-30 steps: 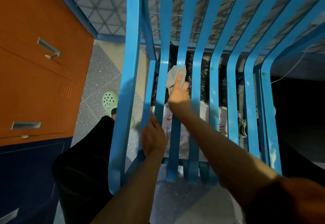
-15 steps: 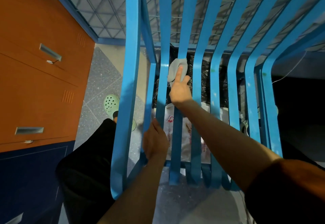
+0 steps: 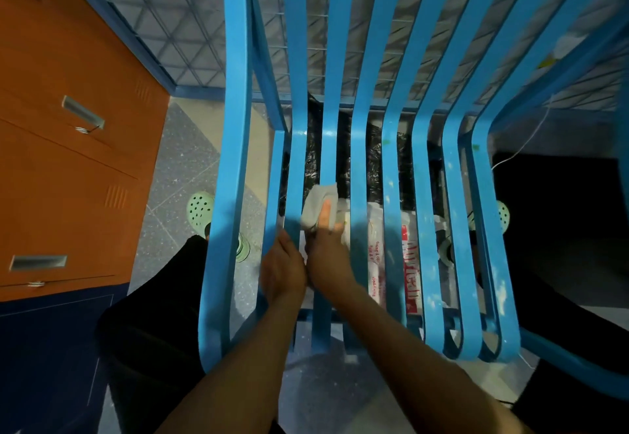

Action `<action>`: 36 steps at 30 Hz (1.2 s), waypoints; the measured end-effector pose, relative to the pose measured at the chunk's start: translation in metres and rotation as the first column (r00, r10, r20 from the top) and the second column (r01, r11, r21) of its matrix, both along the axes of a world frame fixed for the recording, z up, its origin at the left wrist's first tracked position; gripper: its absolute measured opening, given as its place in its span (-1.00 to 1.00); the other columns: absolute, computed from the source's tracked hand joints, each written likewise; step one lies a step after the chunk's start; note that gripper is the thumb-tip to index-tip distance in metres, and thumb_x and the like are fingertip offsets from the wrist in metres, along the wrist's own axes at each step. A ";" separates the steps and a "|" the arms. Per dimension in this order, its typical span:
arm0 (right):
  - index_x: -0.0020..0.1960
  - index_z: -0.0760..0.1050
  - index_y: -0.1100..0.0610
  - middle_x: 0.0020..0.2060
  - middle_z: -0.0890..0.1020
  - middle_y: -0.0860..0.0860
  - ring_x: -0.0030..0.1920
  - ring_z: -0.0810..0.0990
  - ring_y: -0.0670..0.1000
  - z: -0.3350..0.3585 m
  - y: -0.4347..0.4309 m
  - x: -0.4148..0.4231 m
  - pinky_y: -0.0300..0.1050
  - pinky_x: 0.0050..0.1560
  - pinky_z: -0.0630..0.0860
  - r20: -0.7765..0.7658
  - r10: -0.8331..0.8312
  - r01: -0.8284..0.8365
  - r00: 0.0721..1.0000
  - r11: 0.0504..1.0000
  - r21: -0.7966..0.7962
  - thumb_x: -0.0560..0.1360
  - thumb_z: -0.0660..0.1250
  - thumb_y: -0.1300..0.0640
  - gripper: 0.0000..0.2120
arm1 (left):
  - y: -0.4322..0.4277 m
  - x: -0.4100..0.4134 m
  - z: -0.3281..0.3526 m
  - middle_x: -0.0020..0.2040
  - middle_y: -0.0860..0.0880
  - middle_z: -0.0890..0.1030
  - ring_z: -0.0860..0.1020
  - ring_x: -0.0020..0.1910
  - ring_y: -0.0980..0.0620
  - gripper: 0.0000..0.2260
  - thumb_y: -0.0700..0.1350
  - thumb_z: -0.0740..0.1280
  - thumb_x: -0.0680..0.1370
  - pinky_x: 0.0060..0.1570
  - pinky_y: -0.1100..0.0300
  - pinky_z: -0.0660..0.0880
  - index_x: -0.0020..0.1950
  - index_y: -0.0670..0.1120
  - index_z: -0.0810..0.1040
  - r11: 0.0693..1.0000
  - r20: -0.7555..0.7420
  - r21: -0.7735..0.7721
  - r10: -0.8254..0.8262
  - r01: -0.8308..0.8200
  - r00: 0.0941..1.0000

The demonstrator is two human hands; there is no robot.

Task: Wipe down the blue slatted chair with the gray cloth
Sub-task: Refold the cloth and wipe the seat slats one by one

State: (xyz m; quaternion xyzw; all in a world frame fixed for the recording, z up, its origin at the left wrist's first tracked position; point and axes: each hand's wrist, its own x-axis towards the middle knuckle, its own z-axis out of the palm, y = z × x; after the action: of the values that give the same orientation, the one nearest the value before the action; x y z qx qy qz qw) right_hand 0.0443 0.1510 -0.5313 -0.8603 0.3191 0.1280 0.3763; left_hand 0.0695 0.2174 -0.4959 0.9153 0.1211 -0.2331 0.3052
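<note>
The blue slatted chair (image 3: 235,127) fills the view, its curved slats running away from me. The gray cloth (image 3: 316,204) lies bunched on the third slat from the left, about halfway along it. My right hand (image 3: 328,253) holds the cloth against that slat, index finger stretched out over it. Just to the left and touching it, my left hand (image 3: 282,268) grips the second slat. White specks dot the slats at the right.
Orange cabinet doors (image 3: 68,161) with metal handles stand at the left. Under the chair lie a white plastic bag with red print (image 3: 408,263) and a black bag (image 3: 313,161). A green clog (image 3: 200,210) rests on the speckled floor, with wire mesh (image 3: 190,25) behind.
My right hand has slid the cloth down the slat toward me, ending next to my left hand. The left hand has stayed on its slat.
</note>
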 end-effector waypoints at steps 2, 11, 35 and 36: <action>0.54 0.05 0.09 0.29 0.36 0.13 0.02 0.52 0.02 0.004 0.010 -0.019 -0.10 -0.05 0.56 0.037 -0.107 0.104 0.994 0.992 0.078 0.61 0.19 0.02 -0.43 | 0.000 0.001 0.002 0.14 -0.25 0.59 0.52 0.16 -0.23 -0.48 0.08 -0.08 0.70 -0.03 0.06 0.32 0.18 -0.22 0.56 1.000 -0.007 -0.002 0.004 -0.004 1.000; 0.48 0.12 0.04 0.26 0.40 0.06 0.01 0.51 0.01 0.018 0.030 -0.065 -0.30 -0.12 0.41 -0.082 0.086 -0.080 0.993 0.994 0.076 0.60 0.22 0.04 -0.49 | 0.007 0.001 0.000 0.18 -0.27 0.58 0.50 0.20 -0.26 -0.47 0.11 -0.05 0.69 0.20 -0.07 0.38 0.19 -0.22 0.57 1.000 -0.058 -0.013 0.004 -0.004 0.998; 0.56 0.02 0.27 0.51 0.14 0.21 0.48 0.15 0.25 0.010 -0.082 0.125 0.08 0.48 0.19 0.132 0.445 -0.387 0.886 0.865 -0.318 0.58 0.15 0.30 -0.41 | 0.006 0.003 -0.022 -0.33 0.01 0.53 0.47 -0.33 0.15 -0.52 0.16 -0.08 0.65 -0.31 0.21 0.38 -0.21 -0.02 0.50 0.999 -0.005 -0.011 0.041 -0.041 0.999; 0.56 -0.01 0.27 0.52 0.12 0.20 0.51 0.10 0.24 0.006 -0.077 0.124 0.05 0.50 0.15 0.121 0.433 -0.382 0.893 0.873 -0.303 0.59 0.15 0.28 -0.40 | 0.006 0.004 -0.022 -0.34 0.04 0.49 0.44 -0.33 0.16 -0.56 0.14 -0.06 0.66 -0.30 0.21 0.34 -0.24 0.00 0.46 0.999 -0.008 -0.016 0.042 -0.042 0.999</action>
State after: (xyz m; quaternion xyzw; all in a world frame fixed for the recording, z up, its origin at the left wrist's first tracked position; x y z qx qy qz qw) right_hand 0.1688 0.0740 -0.5254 -0.9596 0.1079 0.0795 0.2474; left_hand 0.0733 0.2233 -0.5176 0.9092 0.1394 -0.2311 0.3171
